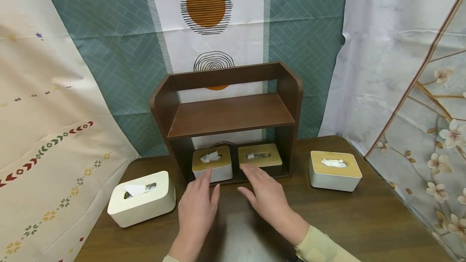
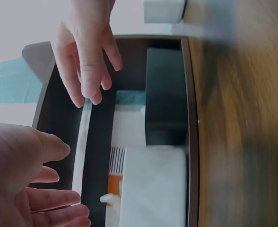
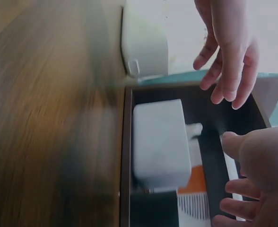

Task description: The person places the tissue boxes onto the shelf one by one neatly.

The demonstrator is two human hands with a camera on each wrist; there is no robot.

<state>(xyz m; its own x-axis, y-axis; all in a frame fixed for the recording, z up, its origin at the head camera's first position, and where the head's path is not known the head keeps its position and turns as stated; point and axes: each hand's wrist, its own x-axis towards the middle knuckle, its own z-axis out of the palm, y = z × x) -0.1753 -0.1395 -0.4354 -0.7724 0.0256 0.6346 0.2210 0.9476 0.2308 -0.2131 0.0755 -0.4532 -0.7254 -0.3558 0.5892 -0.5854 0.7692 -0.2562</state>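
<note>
My left hand [image 1: 198, 210] is held in front of the shelf with its fingers extended, holding nothing. Facing it, my right hand [image 1: 268, 197] also has extended fingers and a bare palm. Inside the lower compartment of the dark brown shelf [image 1: 233, 114], a white tissue box [image 1: 222, 175] with a wooden lid stands at the left. Beside it is a dark tissue box [image 1: 260, 155] with a similar wooden lid; my right fingertips overlap its front edge in the head view. In the left wrist view, both the dark box [image 2: 165, 94] and the white box [image 2: 153, 189] show behind the hands.
A cream tissue box [image 1: 143, 203] stands on the table [image 1: 378, 221] left of the shelf. Another white tissue box [image 1: 333, 177] with a wooden lid stands to the right. Patterned cloths [image 1: 120, 64] hang behind and at both sides.
</note>
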